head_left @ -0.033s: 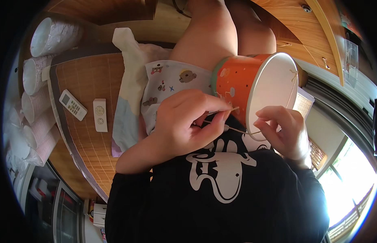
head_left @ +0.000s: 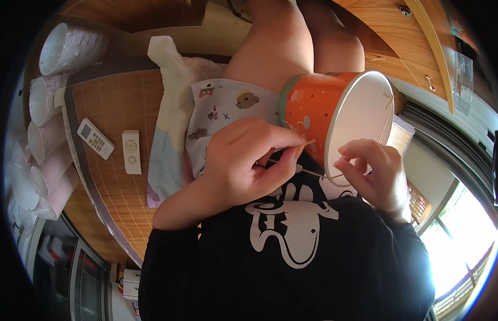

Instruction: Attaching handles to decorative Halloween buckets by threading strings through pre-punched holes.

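While left hand pinches thin beige cord and right hand, fingers bent, seems to grip it too, orange cylindrical paper bucket, white inside, lies tilted against thighs — we judge hard tugging could tear wall or roll bucket.
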`<control>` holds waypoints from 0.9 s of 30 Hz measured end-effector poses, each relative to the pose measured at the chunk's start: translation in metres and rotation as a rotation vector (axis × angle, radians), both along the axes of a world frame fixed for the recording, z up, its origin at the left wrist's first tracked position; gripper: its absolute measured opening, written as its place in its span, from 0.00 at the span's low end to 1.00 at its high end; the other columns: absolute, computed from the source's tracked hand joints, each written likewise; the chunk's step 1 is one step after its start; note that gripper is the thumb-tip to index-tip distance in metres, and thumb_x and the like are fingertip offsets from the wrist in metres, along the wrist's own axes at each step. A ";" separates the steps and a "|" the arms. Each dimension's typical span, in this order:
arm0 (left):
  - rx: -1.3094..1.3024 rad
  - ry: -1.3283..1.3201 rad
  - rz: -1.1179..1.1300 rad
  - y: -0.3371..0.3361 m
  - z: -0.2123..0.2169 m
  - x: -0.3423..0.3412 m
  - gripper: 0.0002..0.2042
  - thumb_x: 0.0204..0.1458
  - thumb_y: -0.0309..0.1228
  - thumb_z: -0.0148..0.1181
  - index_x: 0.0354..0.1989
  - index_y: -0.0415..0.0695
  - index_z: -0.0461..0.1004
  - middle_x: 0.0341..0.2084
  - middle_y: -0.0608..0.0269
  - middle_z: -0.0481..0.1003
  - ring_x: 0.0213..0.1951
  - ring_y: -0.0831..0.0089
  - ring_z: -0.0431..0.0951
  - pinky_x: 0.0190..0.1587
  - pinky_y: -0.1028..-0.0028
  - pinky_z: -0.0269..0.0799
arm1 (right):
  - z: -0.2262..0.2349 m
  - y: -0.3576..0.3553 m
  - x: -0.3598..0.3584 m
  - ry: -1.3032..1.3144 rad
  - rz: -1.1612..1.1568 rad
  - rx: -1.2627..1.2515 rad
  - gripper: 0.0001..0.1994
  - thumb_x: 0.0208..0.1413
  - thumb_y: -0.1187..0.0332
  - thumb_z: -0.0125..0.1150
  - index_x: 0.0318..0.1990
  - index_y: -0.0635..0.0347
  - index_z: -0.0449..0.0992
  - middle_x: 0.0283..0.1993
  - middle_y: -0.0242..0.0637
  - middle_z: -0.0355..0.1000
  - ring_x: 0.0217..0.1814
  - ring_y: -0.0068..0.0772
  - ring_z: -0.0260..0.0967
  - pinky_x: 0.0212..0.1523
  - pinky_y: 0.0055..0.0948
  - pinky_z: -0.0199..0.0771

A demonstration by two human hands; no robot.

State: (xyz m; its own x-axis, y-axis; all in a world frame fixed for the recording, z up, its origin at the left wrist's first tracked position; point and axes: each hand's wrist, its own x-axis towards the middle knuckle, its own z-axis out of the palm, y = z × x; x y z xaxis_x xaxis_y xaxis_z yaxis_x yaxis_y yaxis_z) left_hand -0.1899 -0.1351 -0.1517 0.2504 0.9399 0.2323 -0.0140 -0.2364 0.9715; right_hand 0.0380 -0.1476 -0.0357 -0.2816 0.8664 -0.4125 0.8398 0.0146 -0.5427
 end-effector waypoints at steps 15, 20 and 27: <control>-0.025 -0.062 0.070 0.012 -0.014 0.011 0.08 0.45 0.18 0.69 0.34 0.41 0.80 0.26 0.63 0.79 0.22 0.73 0.78 0.25 0.77 0.71 | -0.009 0.020 -0.011 0.129 -0.042 -0.028 0.20 0.44 0.66 0.79 0.43 0.60 0.77 0.33 0.36 0.77 0.31 0.29 0.75 0.32 0.26 0.74; 0.037 -0.115 0.030 0.017 -0.012 0.010 0.09 0.42 0.17 0.68 0.33 0.40 0.80 0.25 0.63 0.78 0.24 0.71 0.79 0.25 0.76 0.72 | -0.008 0.022 -0.020 0.041 -0.027 -0.055 0.12 0.46 0.71 0.75 0.38 0.60 0.79 0.29 0.34 0.78 0.23 0.30 0.74 0.27 0.26 0.75; 0.229 -0.038 -0.040 0.029 0.006 0.015 0.09 0.45 0.17 0.65 0.34 0.41 0.79 0.23 0.66 0.77 0.20 0.77 0.71 0.19 0.79 0.62 | -0.004 0.017 0.002 0.225 -0.217 0.026 0.06 0.55 0.77 0.67 0.40 0.64 0.82 0.28 0.37 0.80 0.25 0.24 0.76 0.28 0.23 0.75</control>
